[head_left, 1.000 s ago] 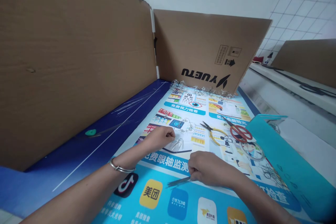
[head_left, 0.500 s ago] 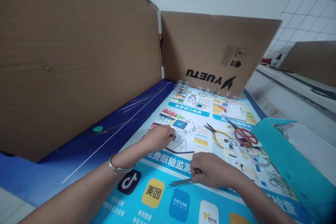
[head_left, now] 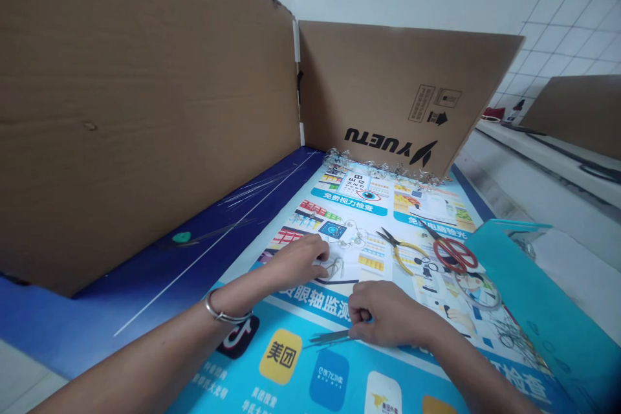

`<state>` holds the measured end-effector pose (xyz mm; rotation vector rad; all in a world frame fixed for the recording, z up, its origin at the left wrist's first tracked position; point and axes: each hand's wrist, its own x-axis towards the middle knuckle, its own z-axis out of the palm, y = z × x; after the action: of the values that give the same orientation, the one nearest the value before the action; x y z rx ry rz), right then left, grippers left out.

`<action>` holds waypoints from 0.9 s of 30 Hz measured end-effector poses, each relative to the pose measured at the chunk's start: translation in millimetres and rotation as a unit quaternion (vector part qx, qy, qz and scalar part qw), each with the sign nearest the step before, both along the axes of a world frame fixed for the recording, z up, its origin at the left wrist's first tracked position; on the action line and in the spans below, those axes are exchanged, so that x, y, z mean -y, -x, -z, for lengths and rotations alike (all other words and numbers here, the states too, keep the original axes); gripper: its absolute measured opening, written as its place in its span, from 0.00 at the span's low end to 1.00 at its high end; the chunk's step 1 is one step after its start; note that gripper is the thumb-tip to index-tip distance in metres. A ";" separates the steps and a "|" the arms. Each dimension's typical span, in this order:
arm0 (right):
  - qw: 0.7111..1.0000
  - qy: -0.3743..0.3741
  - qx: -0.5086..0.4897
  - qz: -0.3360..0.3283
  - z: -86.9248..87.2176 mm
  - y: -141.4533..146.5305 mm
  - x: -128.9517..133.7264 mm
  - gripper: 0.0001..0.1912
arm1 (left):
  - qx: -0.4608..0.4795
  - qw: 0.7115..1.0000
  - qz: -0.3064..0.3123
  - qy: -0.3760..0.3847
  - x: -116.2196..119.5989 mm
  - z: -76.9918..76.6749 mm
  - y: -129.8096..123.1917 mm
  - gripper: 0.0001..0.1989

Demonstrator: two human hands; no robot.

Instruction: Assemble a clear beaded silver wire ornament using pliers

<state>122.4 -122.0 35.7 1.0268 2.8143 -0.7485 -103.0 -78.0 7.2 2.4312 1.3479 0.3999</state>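
Where your hands work, a glossy blue-and-white printed poster (head_left: 514, 381) covers the worktop. Your left hand (head_left: 298, 262), with a silver bangle (head_left: 220, 309) on the wrist, is curled over a small bent silver wire piece (head_left: 334, 267) near the poster's centre; you can't tell from this view whether it grips the wire or only touches it. Your right hand (head_left: 388, 317) is closed on a bundle of thin dark metal rods (head_left: 327, 337), which stick out to the left, low on the poster.

To your right, just beyond the hands, lie yellow-handled pliers (head_left: 402, 252) and red-handled scissors (head_left: 453, 254), close together. A teal plastic sheet (head_left: 514, 291) leans over the poster's right edge. A tangle of clear, glittering pieces (head_left: 383, 168) runs along the far edge, against a brown cardboard panel (head_left: 388, 77) printed "YUETU". A second brown cardboard panel (head_left: 145, 110) stands along your left. On the dark blue strip (head_left: 145, 284) at its foot lie fine clear rods (head_left: 252, 184) and a tool with a green handle (head_left: 182, 237).
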 end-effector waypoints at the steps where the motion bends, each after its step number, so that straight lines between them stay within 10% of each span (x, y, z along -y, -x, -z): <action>1: 1.000 -0.001 -0.001 0.001 -0.1 0.1 0.1 0.07 | 0.000 1.000 0.002 0.000 -0.5 0.1 0.4 0.10; 27: 0.990 -0.111 0.001 0.092 5.5 5.3 -3.7 0.13 | -0.080 0.994 0.030 -0.074 0.2 2.8 0.3 0.05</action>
<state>117.1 -118.3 30.2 1.3336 2.8793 -0.4505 -103.3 -78.2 4.4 2.6695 1.3478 0.3064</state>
